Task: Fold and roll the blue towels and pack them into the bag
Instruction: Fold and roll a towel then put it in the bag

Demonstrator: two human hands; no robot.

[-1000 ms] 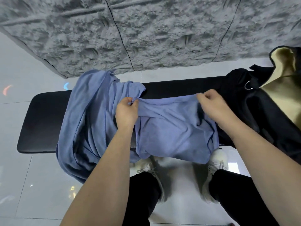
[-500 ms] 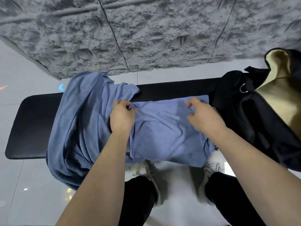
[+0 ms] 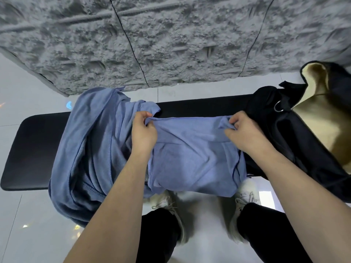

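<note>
A: Head view: left hand (image 3: 143,130) and right hand (image 3: 240,132) are apart, each pinching a far corner of the towel (image 3: 191,160). Far edge is lifted and pulled taut between them. The towel lies across the worktop (image 3: 32,149), with its near edge hanging off the front over the shoes (image 3: 245,196).

B: Risks?

A: Main one is a slide. A lot of cloth hangs off the front, so if either pinch slackens, that weight likely drags the towel to the floor.

B: And the fold itself?

A: Skew. The right corner looks bunched under the fingers and the left one flatter. If the corners come down uneven, the fold goes crooked and the roll tapers.

B: The pile on the left?

A: Second towel (image 3: 89,149) lies crumpled just beside the left hand, touching or overlapping the first. Can't tell which. The left hand could snag it and drag both.

B: Bag?

A: Bag (image 3: 284,141) sits at the right end of the worktop, mouth open with tan lining showing, its black flap up against the towel's right edge. The right hand could catch the flap or the metal ring (image 3: 278,106) when it sweeps.

B: Progress?

A: Early, I'd judge. No roll visible and nothing blue in the bag that I can see.
</note>
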